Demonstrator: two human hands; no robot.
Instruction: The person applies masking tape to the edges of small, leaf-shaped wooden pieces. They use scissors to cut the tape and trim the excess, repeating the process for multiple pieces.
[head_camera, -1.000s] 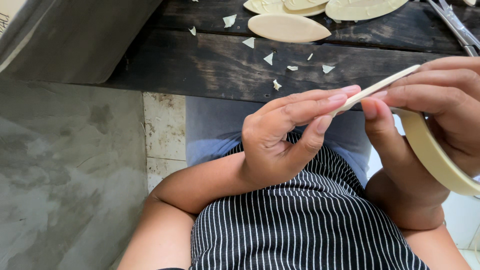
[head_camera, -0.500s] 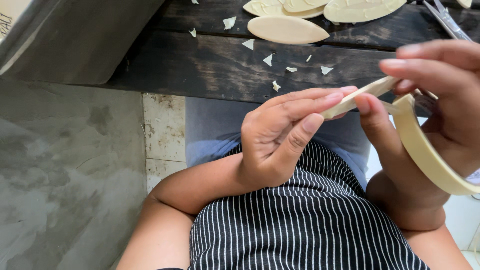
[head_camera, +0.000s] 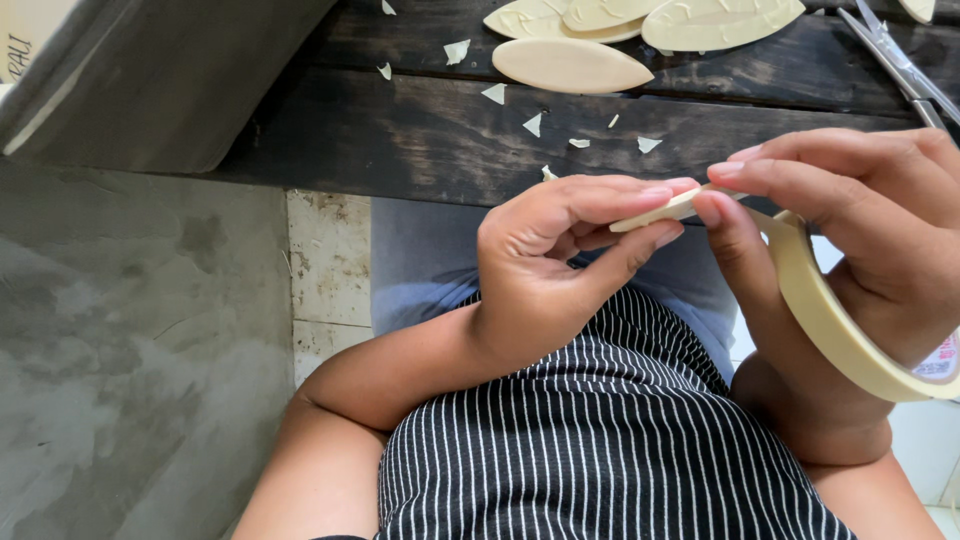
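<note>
- Nearest to me: my black apron with thin white stripes (head_camera: 610, 440), filling the lower middle of the view, a grey-blue garment showing just above it.
- My left hand (head_camera: 560, 265) sits over the apron, fingers curled, thumb and fingertips pinched on the near end of a pale cream strip (head_camera: 665, 208).
- My right hand (head_camera: 850, 230) meets it from the right; thumb and forefinger are clamped on the same strip, touching my left fingertips.
- The strip runs back into a roll of cream tape (head_camera: 840, 330), which hangs looped about my right hand, its ring curving down below the palm.
- Left of my arm: grey concrete floor (head_camera: 120, 380) and a run of pale, stained tiles (head_camera: 325, 270).
- Beyond the hands: the edge of a dark wooden table (head_camera: 400, 140), strewn with small cream offcuts (head_camera: 533, 124).
- Farther on the table: several flat, leaf-shaped cream pieces (head_camera: 570, 65), some overlapping.
- Far right: metal scissors (head_camera: 900, 65), partly out of view.
</note>
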